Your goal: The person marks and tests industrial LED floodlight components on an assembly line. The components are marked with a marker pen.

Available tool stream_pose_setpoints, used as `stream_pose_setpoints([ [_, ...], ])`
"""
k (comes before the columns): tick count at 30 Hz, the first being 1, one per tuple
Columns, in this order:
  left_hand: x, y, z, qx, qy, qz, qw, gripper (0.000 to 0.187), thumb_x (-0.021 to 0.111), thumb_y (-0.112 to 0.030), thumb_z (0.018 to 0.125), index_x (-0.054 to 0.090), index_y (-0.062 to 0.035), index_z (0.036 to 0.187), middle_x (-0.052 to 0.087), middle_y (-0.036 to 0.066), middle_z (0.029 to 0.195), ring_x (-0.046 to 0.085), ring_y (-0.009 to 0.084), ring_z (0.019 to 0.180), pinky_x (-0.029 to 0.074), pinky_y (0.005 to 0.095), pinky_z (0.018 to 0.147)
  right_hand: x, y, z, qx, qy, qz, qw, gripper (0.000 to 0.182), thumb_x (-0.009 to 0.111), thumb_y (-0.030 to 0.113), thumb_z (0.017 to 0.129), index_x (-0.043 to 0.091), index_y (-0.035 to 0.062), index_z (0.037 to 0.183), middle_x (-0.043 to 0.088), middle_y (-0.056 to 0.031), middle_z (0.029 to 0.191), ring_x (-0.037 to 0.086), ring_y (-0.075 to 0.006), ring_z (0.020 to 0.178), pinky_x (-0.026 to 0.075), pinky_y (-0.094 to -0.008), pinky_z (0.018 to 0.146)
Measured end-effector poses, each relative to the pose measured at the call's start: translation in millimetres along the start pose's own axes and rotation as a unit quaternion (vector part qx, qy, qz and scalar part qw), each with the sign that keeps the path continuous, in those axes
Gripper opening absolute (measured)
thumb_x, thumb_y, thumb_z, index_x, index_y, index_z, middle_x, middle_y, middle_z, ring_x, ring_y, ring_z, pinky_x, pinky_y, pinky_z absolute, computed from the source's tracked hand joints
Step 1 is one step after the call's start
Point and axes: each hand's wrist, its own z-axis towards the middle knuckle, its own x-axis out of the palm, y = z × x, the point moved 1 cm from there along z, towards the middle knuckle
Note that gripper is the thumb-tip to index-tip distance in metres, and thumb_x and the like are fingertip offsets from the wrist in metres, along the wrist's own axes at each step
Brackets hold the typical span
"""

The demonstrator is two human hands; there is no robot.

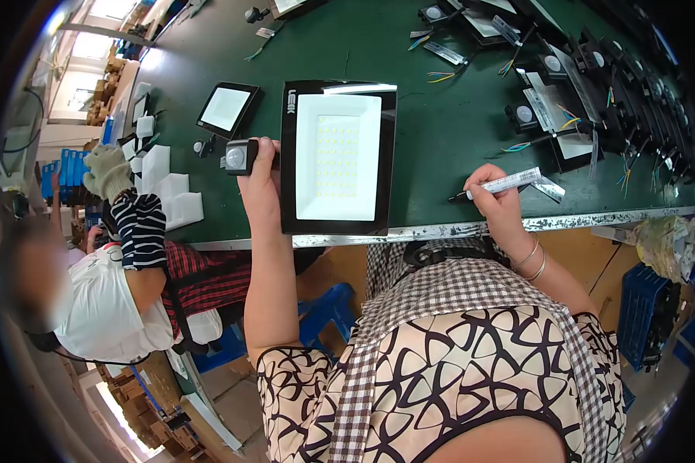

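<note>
My left hand (262, 179) is closed on the side of an LED floodlight (338, 158), near its black motion sensor (239, 157). The lamp is held up with its glass front and grid of yellowish LEDs facing me. Its black frame carries white lettering at the upper left corner. In my right hand (496, 204) is a white marker pen (506, 182), its dark tip pointing left, just above the front of the green table. A silvery label (548, 189) lies beside that hand. The pen tip and the lamp are apart.
Several floodlights with sensors and coloured wires crowd the right of the green table (440, 116). A smaller floodlight (227, 110) lies at left, near white foam blocks (179, 202). A co-worker's gloved hand (108, 171) is at far left. A blue crate (647, 312) stands at lower right.
</note>
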Motion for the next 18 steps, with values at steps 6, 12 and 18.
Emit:
stream_pose_setpoints([
  [6, -2, 6, 3, 0.037, 0.022, 0.026, 0.999, 0.012, 0.06, -0.009, 0.087, 0.051, -0.0048, 0.093, 0.057, 0.005, 0.083, 0.055, 0.0112, 0.075, 0.048, 0.0254, 0.069, 0, -2, 0, -0.009, -0.009, 0.002, 1.0, 0.003, 0.053, 0.002, 0.083, 0.054, 0.0041, 0.08, 0.05, 0.0021, 0.075, 0.042, -0.0035, 0.068, 0.034, -0.0193, 0.061],
  [12, 18, -16, 0, 0.216, 0.115, 0.239, 0.94, 0.013, 0.062, -0.01, 0.086, 0.051, -0.0039, 0.09, 0.059, 0.006, 0.08, 0.059, 0.0148, 0.074, 0.047, 0.0285, 0.066, -1, -5, -1, -0.015, -0.024, -0.006, 1.0, 0.003, 0.054, 0.003, 0.082, 0.054, 0.0042, 0.08, 0.05, 0.0025, 0.074, 0.041, -0.0036, 0.068, 0.034, -0.019, 0.061],
  [18, 12, -19, 1, 0.015, 0.083, 0.08, 0.993, 0.013, 0.064, -0.01, 0.085, 0.052, -0.0055, 0.09, 0.058, 0.005, 0.082, 0.059, 0.0135, 0.076, 0.049, 0.0256, 0.068, -1, -5, -1, -0.017, -0.034, 0.021, 0.999, 0.002, 0.055, 0.004, 0.083, 0.054, 0.0049, 0.081, 0.049, 0.0034, 0.073, 0.04, -0.0022, 0.065, 0.031, -0.018, 0.057],
])
